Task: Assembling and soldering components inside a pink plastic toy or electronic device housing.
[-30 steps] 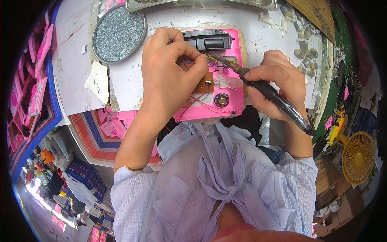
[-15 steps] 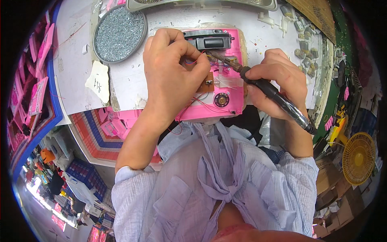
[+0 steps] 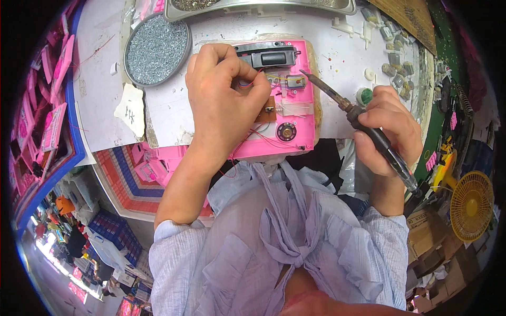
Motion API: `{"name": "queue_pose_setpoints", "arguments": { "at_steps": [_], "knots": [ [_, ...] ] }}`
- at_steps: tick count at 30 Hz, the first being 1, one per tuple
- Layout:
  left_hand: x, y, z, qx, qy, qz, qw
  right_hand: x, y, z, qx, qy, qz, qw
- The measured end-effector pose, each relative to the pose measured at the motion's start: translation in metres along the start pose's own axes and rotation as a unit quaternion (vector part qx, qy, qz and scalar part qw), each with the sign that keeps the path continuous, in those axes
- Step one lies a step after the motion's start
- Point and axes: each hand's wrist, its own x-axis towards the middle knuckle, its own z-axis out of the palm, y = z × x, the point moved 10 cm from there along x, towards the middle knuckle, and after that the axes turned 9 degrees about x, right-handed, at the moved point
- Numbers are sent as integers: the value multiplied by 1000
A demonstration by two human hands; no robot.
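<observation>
A pink plastic housing [image 3: 305,126] lies on the bench in front of me. It holds a black plastic part [image 3: 274,58], a small silver motor [image 3: 295,81], a brown circuit board [image 3: 267,115] and a round speaker [image 3: 286,132]. Over the housing's left side, my left hand [image 3: 221,97] pinches thin coloured wires [image 3: 259,71] between thumb and forefinger; the fingers partly cover their ends. To the right of the housing, my right hand [image 3: 392,129] grips the handle of a soldering iron [image 3: 377,131]. The iron's tip points up and left, just above the housing's right edge, apart from the wires.
A round dish of small screws [image 3: 158,50] stands at the far left, and a metal tray [image 3: 253,8] at the back. A green-topped small round item [image 3: 364,96] sits beside my right hand. Several small motors [image 3: 392,58] lie at the far right. A yellow fan [image 3: 472,205] stands lower right.
My right hand has drawn the soldering iron right and slightly down, off the wires by my left fingers. The green round item now shows. My left hand keeps its pinch.
</observation>
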Motion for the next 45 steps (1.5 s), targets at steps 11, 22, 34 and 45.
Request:
{"name": "queue_pose_setpoints", "arguments": {
  "at_steps": [11, 22, 34, 45],
  "knots": [
    [-2, 5, -10, 15, 25, 12, 1000, -9, 2, -14, 3, 40, -2, 999],
    [-23, 68, 24, -19, -204, 213, 955, -27, 7, -25, 13, 68, 27, 997],
    [-24, 6, 37, -228, -232, -126, 937, -8, 45, 53, 64, 86, 138, 985],
    [-18, 27, 29, -161, -226, 27, 960, -13, 23, 43, -42, 98, 66, 992]
  ]
}}
